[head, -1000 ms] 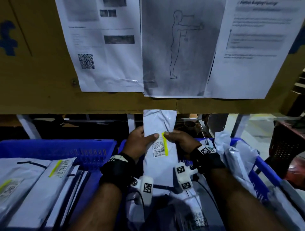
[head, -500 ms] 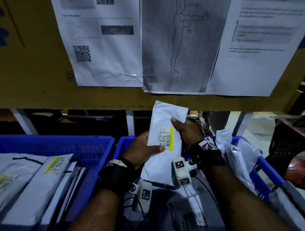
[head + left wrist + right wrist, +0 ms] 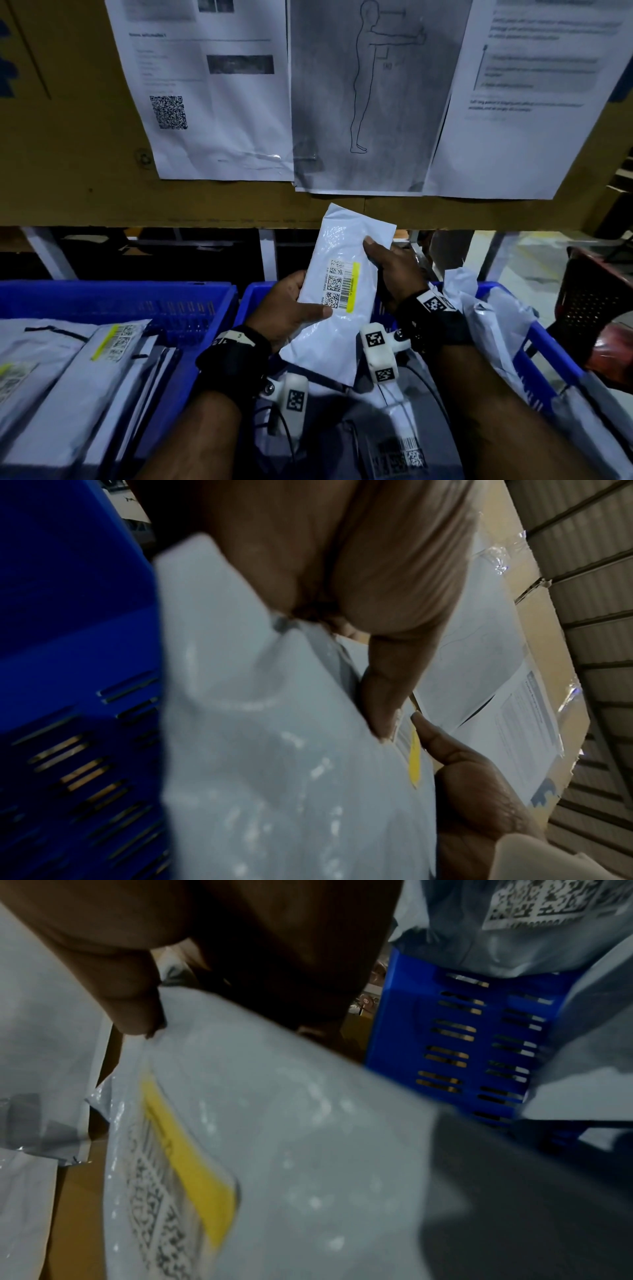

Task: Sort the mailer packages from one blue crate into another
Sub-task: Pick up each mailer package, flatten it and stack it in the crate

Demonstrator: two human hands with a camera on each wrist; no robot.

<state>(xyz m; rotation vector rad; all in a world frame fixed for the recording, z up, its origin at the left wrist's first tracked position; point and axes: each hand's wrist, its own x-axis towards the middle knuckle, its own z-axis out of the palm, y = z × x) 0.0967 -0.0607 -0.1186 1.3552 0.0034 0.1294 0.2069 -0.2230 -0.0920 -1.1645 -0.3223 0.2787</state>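
While hands [image 3: 342, 291] hold mailer [image 3: 337, 322] | label [image 3: 342, 286]: barcodes (yellow strip)

Head cam looks forward and down over both forearms at the white mailer [image 3: 346, 294], blue crates below and the cardboard board [image 3: 68, 137] with taped sheets up top. Left wrist cam sits super close under the left hand [image 3: 342, 574], tilted up toward that board. Right wrist cam looks equally tight, pretty blurry, sharing the mailer's yellow-striped label [image 3: 185, 1164].
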